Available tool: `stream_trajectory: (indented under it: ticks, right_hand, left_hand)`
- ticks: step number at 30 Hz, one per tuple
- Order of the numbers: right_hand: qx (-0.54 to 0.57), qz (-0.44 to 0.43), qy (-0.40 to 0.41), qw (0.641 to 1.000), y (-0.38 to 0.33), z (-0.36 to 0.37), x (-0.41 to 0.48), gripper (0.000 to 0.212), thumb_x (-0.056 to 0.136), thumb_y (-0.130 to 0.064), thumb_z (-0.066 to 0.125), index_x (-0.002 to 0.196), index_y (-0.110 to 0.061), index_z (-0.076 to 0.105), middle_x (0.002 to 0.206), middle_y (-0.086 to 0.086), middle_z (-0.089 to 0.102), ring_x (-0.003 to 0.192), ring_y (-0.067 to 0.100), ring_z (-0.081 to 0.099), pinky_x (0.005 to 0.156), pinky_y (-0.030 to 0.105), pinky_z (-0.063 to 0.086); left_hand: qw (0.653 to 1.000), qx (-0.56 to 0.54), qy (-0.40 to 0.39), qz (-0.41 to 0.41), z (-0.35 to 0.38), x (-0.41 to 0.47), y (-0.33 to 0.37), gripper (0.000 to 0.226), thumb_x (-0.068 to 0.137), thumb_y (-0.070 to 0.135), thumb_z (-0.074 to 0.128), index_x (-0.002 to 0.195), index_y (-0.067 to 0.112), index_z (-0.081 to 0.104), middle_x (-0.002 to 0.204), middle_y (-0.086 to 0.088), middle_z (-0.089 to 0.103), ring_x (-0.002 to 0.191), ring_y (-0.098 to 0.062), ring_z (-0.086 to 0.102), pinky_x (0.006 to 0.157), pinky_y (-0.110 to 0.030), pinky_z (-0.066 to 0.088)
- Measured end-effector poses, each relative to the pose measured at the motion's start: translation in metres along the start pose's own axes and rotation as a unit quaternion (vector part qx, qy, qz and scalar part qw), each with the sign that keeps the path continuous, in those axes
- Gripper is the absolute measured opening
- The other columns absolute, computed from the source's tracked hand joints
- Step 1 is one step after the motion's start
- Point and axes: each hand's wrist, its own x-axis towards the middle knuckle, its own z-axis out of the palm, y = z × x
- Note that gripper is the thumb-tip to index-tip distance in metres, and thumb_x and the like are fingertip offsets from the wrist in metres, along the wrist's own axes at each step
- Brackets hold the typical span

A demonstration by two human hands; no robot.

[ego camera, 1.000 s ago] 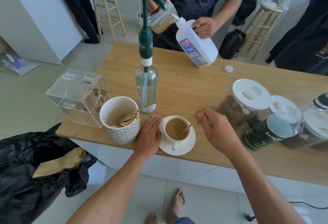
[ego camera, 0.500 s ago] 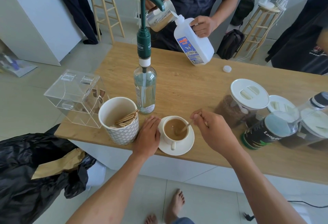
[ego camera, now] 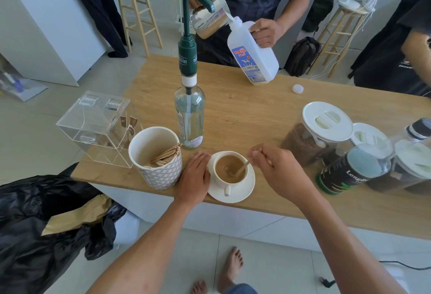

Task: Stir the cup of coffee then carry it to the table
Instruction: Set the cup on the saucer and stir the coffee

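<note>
Pinching the stirrer (ego camera: pixel 245 165), the right hand (ego camera: pixel 277 172) slants it leftward into the cup (ego camera: pixel 224 165). Left hand (ego camera: pixel 196 177) lies flat, empty, seemingly touching the saucer (ego camera: pixel 242 191).

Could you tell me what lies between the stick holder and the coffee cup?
The left hand lies flat on the counter between the stick holder and the coffee cup, beside the saucer, as the head view shows.
</note>
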Motion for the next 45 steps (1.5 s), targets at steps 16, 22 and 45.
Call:
stream_trajectory:
  ticks: [16,22,45]
  right_hand:
    - [0.013,0.005,-0.003,1.0,0.0011,0.0018,-0.0043,0.018,0.1,-0.029,0.051,0.099,-0.027,0.069,0.083,-0.019,0.069,0.077,0.005,0.065,0.07,0.033,0.055]
    - [0.031,0.011,0.016,0.999,0.0001,0.0022,-0.0045,0.018,0.1,-0.028,0.051,0.102,-0.029,0.069,0.084,-0.014,0.072,0.078,0.014,0.067,0.072,0.041,0.055]
    - [-0.017,0.021,0.031,0.999,-0.0022,-0.0013,-0.0006,0.019,0.1,-0.029,0.051,0.104,-0.024,0.069,0.084,-0.021,0.067,0.08,-0.003,0.061,0.067,0.017,0.049]
  left_hand:
    - [1.0,0.002,-0.002,0.001,-0.0002,0.0004,-0.0005,0.04,0.102,0.012,0.042,0.141,0.009,0.049,0.147,-0.005,0.048,0.143,-0.019,0.033,0.119,-0.024,0.015]
    - [1.0,0.001,-0.005,-0.001,0.0001,0.0005,-0.001,0.04,0.101,0.012,0.042,0.141,0.009,0.049,0.147,-0.006,0.048,0.144,-0.019,0.032,0.12,-0.026,0.017]
    - [1.0,-0.004,-0.01,-0.001,-0.0016,-0.0001,-0.0005,0.041,0.102,0.014,0.04,0.142,0.011,0.047,0.149,-0.003,0.046,0.145,-0.018,0.03,0.121,-0.028,0.018]
